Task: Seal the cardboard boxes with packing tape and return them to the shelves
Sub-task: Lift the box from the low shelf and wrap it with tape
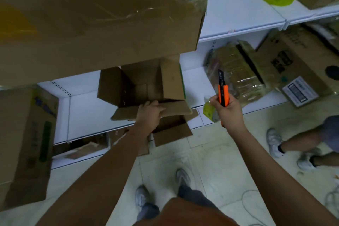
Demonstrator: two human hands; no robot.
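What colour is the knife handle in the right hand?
Orange with a black blade slider, on the utility knife, head view.

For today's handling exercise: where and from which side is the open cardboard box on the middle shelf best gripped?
Grip the open box by its near flap, coming from the front. That flap folds out over the shelf edge, where the left hand already rests.
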